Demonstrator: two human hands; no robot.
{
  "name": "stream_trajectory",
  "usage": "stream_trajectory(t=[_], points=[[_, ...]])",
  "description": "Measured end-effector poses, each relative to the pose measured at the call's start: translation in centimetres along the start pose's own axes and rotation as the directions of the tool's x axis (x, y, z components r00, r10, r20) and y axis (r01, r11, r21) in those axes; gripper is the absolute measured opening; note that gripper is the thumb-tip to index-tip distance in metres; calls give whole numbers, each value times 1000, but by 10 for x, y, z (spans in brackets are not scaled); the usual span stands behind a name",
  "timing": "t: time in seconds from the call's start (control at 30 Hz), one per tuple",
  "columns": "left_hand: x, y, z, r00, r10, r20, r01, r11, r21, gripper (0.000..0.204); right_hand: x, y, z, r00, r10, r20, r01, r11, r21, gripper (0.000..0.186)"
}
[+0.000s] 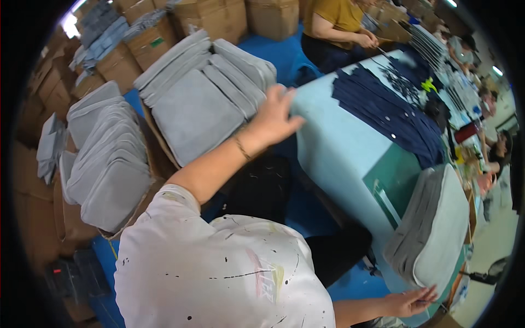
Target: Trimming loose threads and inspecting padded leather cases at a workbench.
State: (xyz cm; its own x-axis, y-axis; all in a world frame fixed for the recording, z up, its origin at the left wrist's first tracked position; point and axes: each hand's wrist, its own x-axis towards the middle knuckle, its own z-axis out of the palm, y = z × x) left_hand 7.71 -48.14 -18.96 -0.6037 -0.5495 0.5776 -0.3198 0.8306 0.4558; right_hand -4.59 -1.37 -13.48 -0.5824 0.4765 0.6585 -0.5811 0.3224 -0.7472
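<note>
My left hand (275, 117) is slightly blurred, its fingers spread and holding nothing. It hovers between a carton of grey padded fabric pieces (197, 112) and the near corner of the table (322, 123). On the table's right part rests a thick stack of similar grey padded pieces (432, 227), leaning a little. My right hand (413, 302) is beside the lower end of that stack, palm turned up and fingers loosely stretched out. Whether its fingertips touch the stack I cannot tell.
Another carton at left holds a row of grey padded pieces (112, 158). Navy fabric pieces (383, 106) are spread on the table by a green mat (391, 177). Across the table a person in a mustard top (342, 24) works. Brown cartons (216, 22) line the back.
</note>
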Motion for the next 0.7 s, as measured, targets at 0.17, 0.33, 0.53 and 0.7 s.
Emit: stream_trajectory(t=[0.17,0.33,0.53,0.7], points=[[1,-169,-83,920,-292,-260,375,847,378,62,-108,-21,55,726,-140,673,-2,978,206,42],[46,-148,-74,998,2,-70,28,905,425,58,-156,-32,70,533,156,832,-451,884,124,44],[104,-157,-17,936,188,298,-308,848,431,64,-155,-20,73,572,174,802,-436,892,118,42],[125,-161,-62,954,243,178,-284,921,267,41,-151,-9,61,508,363,781,-539,842,-41,40]])
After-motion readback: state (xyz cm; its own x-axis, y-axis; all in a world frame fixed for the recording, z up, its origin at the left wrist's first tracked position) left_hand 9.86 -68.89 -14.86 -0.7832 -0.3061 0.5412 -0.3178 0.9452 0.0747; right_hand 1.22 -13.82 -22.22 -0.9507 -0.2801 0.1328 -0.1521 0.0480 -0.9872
